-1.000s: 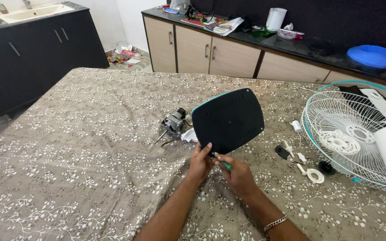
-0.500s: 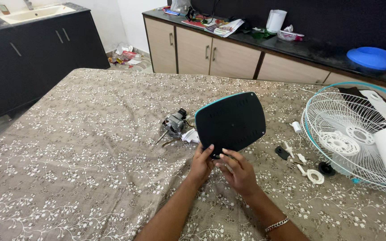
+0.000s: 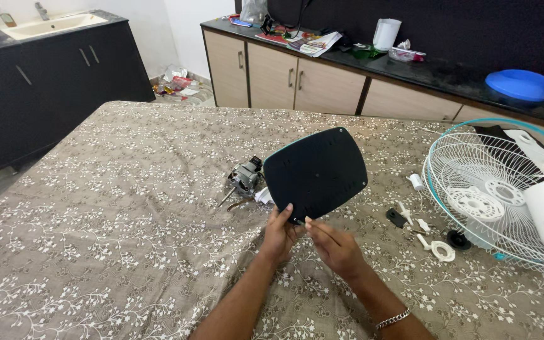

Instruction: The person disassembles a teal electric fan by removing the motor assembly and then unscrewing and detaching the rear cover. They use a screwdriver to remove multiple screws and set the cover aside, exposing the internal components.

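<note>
We hold the dark plate (image 3: 315,173) tilted up above the bench (image 3: 96,220), just right of the motor (image 3: 244,175). Our left hand (image 3: 279,234) pinches its lower edge; our right hand (image 3: 334,245) is closed near that edge, though we cannot tell on what. With so thin a grip, the plate may slip onto the motor.
</note>
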